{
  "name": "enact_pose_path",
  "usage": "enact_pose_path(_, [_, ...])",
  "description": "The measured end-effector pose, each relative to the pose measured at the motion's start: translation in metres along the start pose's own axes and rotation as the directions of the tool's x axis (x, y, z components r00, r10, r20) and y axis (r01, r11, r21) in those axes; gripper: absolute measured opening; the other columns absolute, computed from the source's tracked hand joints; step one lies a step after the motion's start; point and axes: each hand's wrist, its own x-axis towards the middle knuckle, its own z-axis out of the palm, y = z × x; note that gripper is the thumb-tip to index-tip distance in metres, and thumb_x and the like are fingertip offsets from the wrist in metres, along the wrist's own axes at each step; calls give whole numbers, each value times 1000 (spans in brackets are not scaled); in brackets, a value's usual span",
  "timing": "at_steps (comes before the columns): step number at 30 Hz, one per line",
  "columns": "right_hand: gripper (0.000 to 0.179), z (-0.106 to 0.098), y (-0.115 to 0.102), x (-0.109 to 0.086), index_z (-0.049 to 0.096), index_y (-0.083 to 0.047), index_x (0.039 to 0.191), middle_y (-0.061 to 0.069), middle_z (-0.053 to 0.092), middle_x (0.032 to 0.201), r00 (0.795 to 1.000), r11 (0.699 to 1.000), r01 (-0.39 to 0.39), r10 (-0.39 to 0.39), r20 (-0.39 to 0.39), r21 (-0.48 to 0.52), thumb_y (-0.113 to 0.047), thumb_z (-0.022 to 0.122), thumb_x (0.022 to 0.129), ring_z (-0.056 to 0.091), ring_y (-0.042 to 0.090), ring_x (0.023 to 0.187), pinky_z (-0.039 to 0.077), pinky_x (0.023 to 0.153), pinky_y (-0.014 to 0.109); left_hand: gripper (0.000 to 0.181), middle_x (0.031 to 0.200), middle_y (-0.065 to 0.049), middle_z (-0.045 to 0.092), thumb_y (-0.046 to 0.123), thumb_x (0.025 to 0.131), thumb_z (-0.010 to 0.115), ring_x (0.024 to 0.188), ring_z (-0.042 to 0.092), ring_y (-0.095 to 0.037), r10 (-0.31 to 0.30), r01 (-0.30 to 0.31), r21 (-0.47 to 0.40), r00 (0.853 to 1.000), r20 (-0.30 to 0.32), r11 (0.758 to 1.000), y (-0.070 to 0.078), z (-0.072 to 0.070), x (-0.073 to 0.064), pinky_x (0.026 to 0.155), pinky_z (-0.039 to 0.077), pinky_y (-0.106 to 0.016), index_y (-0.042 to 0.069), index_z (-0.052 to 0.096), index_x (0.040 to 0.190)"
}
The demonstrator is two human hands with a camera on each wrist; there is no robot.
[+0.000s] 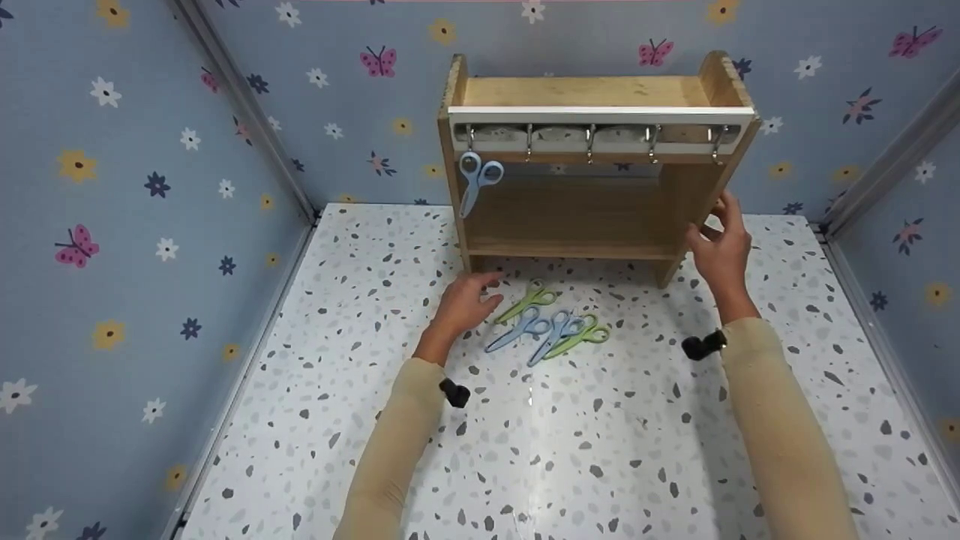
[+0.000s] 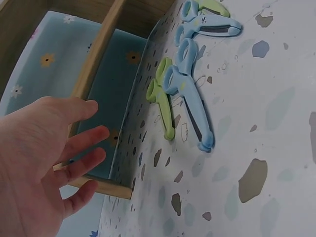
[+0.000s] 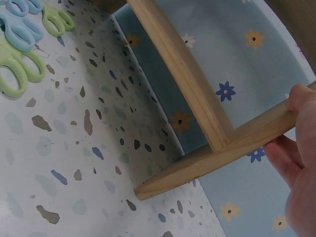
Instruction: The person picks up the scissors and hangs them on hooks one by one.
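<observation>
A wooden shelf rack with a white rail of metal hooks stands at the back of the table. My right hand holds its right side panel, the thumb on one side and fingers on the other. Close to the lower left of the rack is my left hand, fingers loosely extended and holding nothing. From the leftmost hook hangs a pair of blue scissors. Two blue pairs of scissors and two green pairs of scissors lie on the table in front of the rack.
The speckled white table is enclosed by blue flowered panels at the left, back and right. Four-sided shelf framing leaves an opening below the hook rail; the other hooks hold nothing.
</observation>
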Motion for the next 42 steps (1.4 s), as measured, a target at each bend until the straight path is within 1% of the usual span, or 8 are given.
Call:
enact_pose_path(1, [75,0,0,0,43,-35,173,11,61,167,1000,1000,0,0,-2,-1,-8,67,107,62,31,155,55,124,54,48,142,-16,78,23,111,71,131,74,-38,23,-23,4,1000,-4,1000,-13,7,6,114,58,-54,8,66,156])
enact_pose_path(4, [75,0,1,1,43,-34,173,11,61,166,1000,1000,0,0,-4,-1,-7,67,107,60,31,156,54,124,53,46,139,-15,80,22,110,72,129,75,-36,30,-30,14,1000,2,999,-14,9,8,112,59,-55,7,68,153])
enact_pose_path(14, [76,1,1,3,42,-34,173,10,59,168,1000,1000,-27,27,-3,-7,-5,66,108,57,27,158,52,127,52,39,141,-14,79,19,110,73,132,75,-36,-1,-4,77,999,53,997,1,11,12,114,58,-54,8,72,148])
enact_pose_path(21, [76,1,0,3,42,-35,173,10,59,168,1000,1000,-28,28,-1,-1,-5,65,108,60,30,156,53,126,53,44,135,-4,83,33,107,75,122,79,-23,102,-104,93,994,25,990,-75,62,54,105,62,-48,25,73,150])
enact_pose_path(25, [75,1,0,2,42,-35,173,11,59,169,1000,1000,-24,24,-5,-12,-6,66,108,63,34,154,54,124,54,45,134,-3,83,34,107,75,122,79,-23,94,-98,102,995,36,990,-77,68,56,105,62,-51,27,72,151])
enact_pose_path(33, [75,2,1,2,42,-34,173,10,58,169,1000,1000,-22,22,-7,-21,-5,65,109,62,32,155,54,124,53,45,135,-4,83,30,106,77,121,79,-25,48,-52,75,997,59,996,-64,69,52,105,62,-49,25,73,150])
enact_pose_path(39, [77,3,1,2,39,-37,174,10,56,171,998,998,-58,58,-8,-27,-5,64,109,62,34,155,54,124,54,42,137,-10,82,21,108,73,126,78,-28,0,-11,112,995,95,994,-15,45,27,110,61,-50,18,73,149])
enact_pose_path(42, [77,3,0,2,40,-37,174,10,57,171,998,998,-59,59,-8,-25,-5,65,109,63,34,155,54,124,54,41,135,-11,82,19,106,74,126,77,-29,-7,-4,141,997,80,990,-11,47,25,112,60,-51,13,75,147])
